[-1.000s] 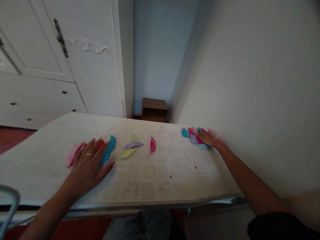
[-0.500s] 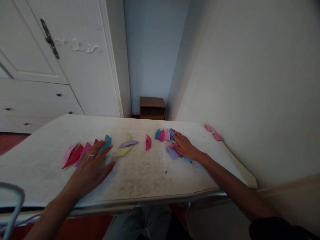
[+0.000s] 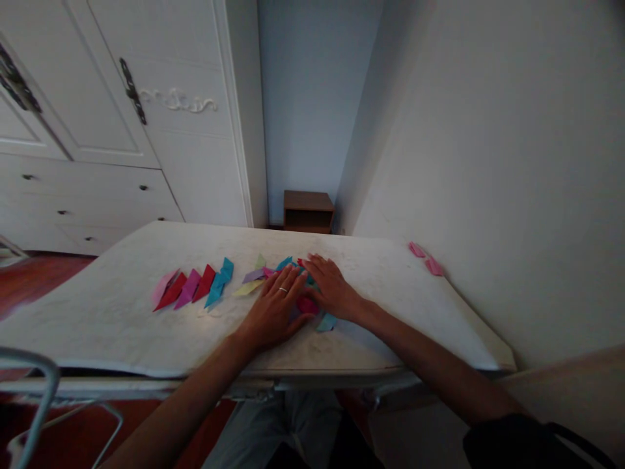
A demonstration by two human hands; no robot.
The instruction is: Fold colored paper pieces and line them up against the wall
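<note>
My left hand (image 3: 276, 309), a ring on one finger, lies flat with its fingers stretched over folded paper pieces at the table's middle. Beside it, my right hand (image 3: 333, 288) rests flat on the same group, fingers extended. Partly covered by them are a blue paper piece (image 3: 284, 263), a magenta paper piece (image 3: 307, 305) and a light blue paper piece (image 3: 327, 322). Just left of the hands lie a lavender paper piece (image 3: 252, 277), a yellow paper piece (image 3: 247, 288) and a pale green paper piece (image 3: 260, 261). The rest under my palms is hidden.
On the white table (image 3: 381, 339), a slanted row of folded papers, including a magenta one (image 3: 187, 290) and a blue one (image 3: 219, 284), lies to the left. Pink folded papers (image 3: 433, 266) sit by the right wall. A metal tube frame (image 3: 46, 391) stands at lower left.
My left hand has moved from the left row to the middle. My right hand has slid left, and the right-hand paper pieces are now bunched close to the lavender and yellow ones.
</note>
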